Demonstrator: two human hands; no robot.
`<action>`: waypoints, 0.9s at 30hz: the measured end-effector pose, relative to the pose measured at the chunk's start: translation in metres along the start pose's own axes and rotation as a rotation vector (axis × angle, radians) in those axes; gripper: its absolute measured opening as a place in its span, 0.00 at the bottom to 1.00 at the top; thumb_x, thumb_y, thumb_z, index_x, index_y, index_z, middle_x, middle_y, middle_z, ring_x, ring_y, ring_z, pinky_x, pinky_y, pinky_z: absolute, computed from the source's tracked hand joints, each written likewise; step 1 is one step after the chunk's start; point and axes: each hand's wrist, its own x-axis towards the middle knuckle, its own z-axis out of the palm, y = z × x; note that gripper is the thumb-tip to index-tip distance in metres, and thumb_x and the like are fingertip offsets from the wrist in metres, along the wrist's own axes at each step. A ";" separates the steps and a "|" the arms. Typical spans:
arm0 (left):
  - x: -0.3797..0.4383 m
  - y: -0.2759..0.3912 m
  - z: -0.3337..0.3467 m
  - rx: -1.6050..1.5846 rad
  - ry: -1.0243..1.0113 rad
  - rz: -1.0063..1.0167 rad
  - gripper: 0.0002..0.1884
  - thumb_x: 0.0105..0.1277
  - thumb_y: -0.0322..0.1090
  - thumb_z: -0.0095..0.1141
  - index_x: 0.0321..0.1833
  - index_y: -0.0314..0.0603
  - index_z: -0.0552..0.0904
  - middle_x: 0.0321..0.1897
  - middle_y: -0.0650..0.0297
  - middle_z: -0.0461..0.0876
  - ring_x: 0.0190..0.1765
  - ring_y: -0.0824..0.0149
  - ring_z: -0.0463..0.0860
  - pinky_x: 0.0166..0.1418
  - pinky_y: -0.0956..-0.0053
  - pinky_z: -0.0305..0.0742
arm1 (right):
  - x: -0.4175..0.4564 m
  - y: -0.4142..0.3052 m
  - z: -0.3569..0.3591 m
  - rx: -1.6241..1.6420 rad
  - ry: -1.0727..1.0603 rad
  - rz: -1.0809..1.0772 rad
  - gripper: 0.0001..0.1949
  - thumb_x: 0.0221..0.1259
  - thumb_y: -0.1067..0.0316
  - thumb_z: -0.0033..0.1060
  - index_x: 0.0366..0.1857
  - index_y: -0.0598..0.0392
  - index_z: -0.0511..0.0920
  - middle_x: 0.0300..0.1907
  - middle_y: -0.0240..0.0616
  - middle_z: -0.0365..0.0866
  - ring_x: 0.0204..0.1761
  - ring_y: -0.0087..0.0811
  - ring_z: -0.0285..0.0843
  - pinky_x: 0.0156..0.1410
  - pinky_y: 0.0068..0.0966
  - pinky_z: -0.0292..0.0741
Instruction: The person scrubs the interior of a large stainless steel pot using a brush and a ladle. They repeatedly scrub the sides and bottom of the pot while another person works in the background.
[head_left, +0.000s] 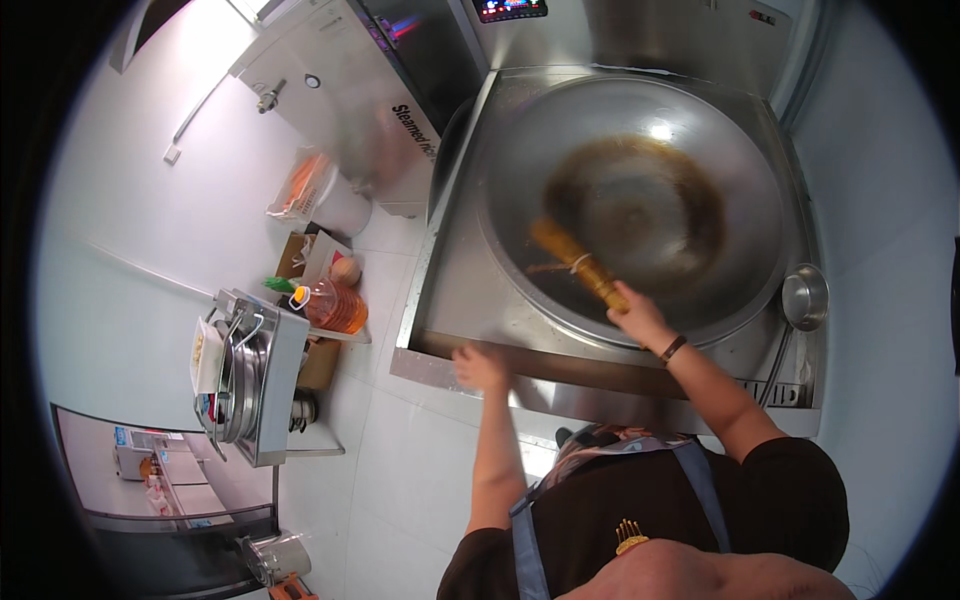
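Note:
A large steel wok (517, 161) is set into a stainless steel stove (457, 292) in front of me. Brownish liquid (701, 217) lies in a ring around its bottom. My right hand (639, 316) grips the lower end of a bamboo wok brush (592, 274), tied with a light band. The brush's far end is blurred and reaches over the near left slope of the wok; contact with the metal cannot be made out. At the stove's front edge, toward its left corner, is my left hand (480, 367). It is blurred, with no object visible in it.
A steel ladle (806, 298) rests at the stove's right side. On the left stand a steel cart with pans (244, 375), a bottle of orange-coloured oil (335, 306) and a basket of carrots (304, 184). A steel cabinet (352, 112) bearing writing stands behind them.

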 end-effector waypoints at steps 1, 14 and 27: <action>0.010 -0.024 -0.002 0.049 0.078 -0.017 0.29 0.54 0.42 0.60 0.61 0.48 0.68 0.66 0.51 0.61 0.67 0.49 0.61 0.65 0.50 0.57 | 0.008 0.007 -0.014 0.058 0.038 -0.008 0.31 0.52 0.59 0.61 0.63 0.52 0.66 0.45 0.53 0.80 0.49 0.49 0.78 0.51 0.37 0.75; 0.077 -0.043 0.003 0.093 -0.016 -0.622 0.36 0.60 0.49 0.49 0.70 0.46 0.55 0.72 0.54 0.47 0.59 0.44 0.69 0.55 0.51 0.71 | 0.178 0.314 -0.073 -0.215 0.284 0.730 0.25 0.59 0.64 0.51 0.62 0.55 0.65 0.54 0.57 0.74 0.57 0.54 0.71 0.60 0.43 0.69; 0.071 -0.067 0.007 0.131 0.036 -0.570 0.35 0.59 0.47 0.47 0.69 0.42 0.57 0.70 0.53 0.50 0.62 0.46 0.67 0.60 0.55 0.69 | 0.229 0.143 0.152 0.407 -0.303 0.095 0.31 0.55 0.68 0.61 0.66 0.57 0.63 0.63 0.42 0.68 0.62 0.27 0.67 0.65 0.23 0.64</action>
